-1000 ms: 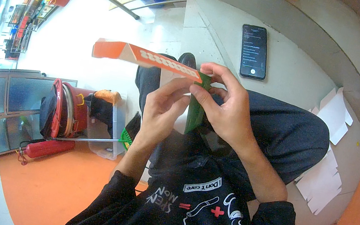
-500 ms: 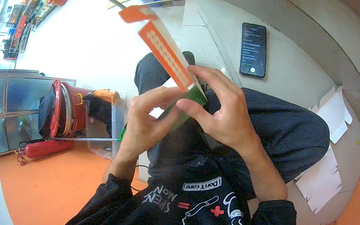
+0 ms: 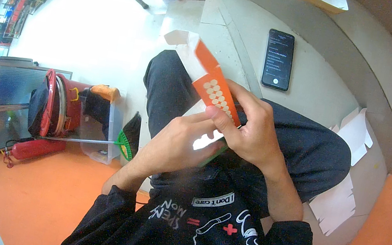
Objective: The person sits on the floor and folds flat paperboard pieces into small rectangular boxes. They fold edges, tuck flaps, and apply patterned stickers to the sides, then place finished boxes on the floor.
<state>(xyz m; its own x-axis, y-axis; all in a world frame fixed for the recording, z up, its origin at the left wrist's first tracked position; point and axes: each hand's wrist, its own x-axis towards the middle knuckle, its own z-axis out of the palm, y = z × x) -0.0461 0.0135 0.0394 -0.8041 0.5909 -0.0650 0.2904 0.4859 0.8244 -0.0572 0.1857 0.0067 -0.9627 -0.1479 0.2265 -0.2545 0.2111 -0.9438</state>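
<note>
Over your dark-trousered legs (image 3: pixel 303 141), your right hand (image 3: pixel 252 132) pinched the orange carton's (image 3: pixel 216 92) near end, your left hand (image 3: pixel 180 138) curled loosely around it below, the card seemingly light, easily creased, best held along its folds.

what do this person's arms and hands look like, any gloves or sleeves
The left hand and right hand are bare, with no gloves. The forearms are uncovered up to loose, plain black sleeves that end near the elbows. No watch or bracelet shows; some fingers are partly hidden, so rings can't be ruled out.
</note>
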